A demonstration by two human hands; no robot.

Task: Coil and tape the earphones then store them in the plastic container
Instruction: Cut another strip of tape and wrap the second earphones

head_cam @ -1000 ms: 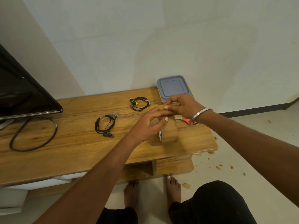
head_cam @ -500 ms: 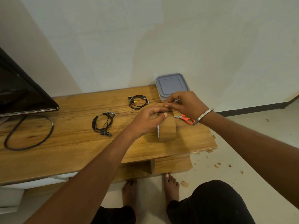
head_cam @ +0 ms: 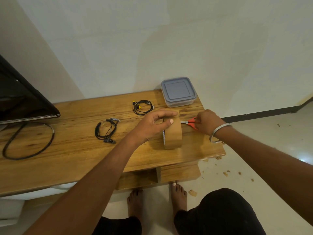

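The right hand (head_cam: 205, 122) has left the brown packing-tape roll (head_cam: 172, 133), fingers now closing on red-handled scissors (head_cam: 191, 122): cutting comes next. Left hand (head_cam: 152, 127) pinches the roll; black coiled earphones (head_cam: 106, 130) lie untaped on the wooden surface (head_cam: 67, 150), lidded grey plastic container (head_cam: 177, 91) behind.

A home room: a low wooden desk (head_cam: 71, 150) against a plain wall (head_cam: 169, 39) carries a television (head_cam: 20, 102), above a tiled floor (head_cam: 254, 150) and bare feet (head_cam: 177, 192).

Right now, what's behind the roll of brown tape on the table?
Behind the tape roll stands the lidded plastic container by the wall. The red-handled scissors lie just past it, right hand on their handles. The left hand covers the roll's top; the tape's loose end isn't visible.
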